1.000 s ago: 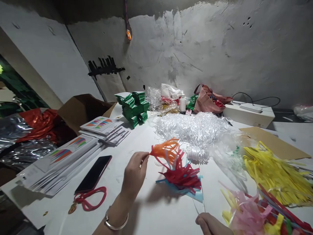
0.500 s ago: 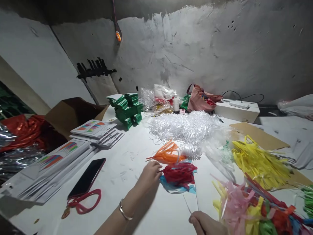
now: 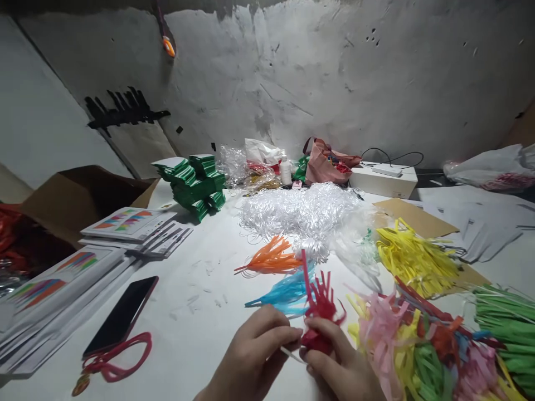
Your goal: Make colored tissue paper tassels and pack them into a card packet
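Note:
A red paper tassel stands upright near the front of the table, its cut strips pointing up. My right hand is closed round its lower part. Beside it, my left hand is closed, with fingertips pinching a thin white string that runs toward the tassel's base. The fingers partly hide where string and tassel meet. Just beyond my hands lies a blue tassel, and behind that an orange tassel.
Shiny white strings are heaped at the middle back. On the right lie yellow tassels, mixed coloured tassels and green tassels. A phone and stacked printed packets are at left, with green bundles behind.
The red tassel has been lifted off the blue one and brought nearer. Both hands have come together around it. The view has turned slightly right.

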Tool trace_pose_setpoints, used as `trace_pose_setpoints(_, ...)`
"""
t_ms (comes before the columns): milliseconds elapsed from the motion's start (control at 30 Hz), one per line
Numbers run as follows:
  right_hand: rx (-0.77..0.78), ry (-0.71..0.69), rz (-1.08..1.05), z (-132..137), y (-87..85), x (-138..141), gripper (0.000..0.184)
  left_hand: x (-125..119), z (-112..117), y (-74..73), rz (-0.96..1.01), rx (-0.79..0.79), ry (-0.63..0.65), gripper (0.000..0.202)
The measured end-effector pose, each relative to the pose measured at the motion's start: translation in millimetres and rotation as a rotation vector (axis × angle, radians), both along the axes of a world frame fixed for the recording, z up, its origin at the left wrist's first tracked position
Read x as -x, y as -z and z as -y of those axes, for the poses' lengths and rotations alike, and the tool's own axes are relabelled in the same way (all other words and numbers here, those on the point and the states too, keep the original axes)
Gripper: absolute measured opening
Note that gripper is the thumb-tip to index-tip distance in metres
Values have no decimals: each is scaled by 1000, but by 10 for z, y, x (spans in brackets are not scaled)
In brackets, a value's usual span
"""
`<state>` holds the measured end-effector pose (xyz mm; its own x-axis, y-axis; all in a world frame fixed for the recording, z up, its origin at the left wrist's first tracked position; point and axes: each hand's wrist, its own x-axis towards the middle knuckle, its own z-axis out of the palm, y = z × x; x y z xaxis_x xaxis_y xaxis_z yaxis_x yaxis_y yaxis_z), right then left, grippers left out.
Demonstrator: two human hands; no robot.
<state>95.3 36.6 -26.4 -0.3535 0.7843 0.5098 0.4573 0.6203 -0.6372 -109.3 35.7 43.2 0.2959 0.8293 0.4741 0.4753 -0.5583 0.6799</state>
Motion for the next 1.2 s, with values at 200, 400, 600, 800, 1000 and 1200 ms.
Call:
trace_pose_setpoints(200, 69, -192, -205, 51, 57, 85, 45, -315, 35, 341, 846, 649, 69, 20)
trace_pose_setpoints(400, 135, 4, -444, 132, -53, -147, 35, -445, 98, 425, 1080, 844, -37, 28)
trace_pose_setpoints(600, 260, 83, -397, 79, -254, -220, 25, -634, 210, 436, 1039, 945, -71, 35)
trace_pose_setpoints(800, 598, -97, -601, 61, -258, -116, 37, -724, 257, 528, 1022, 992, -8, 37)
trace_pose_setpoints(1000, 704, -18, -733, 90, -183, -123, 32, -679, 263, 588, 980, 977, -65, 35)
trace_pose_setpoints(1200, 777, -148, -765, 83, -185, -121, 32, -729, 258, 626, 1105, 1183, 22, 40)
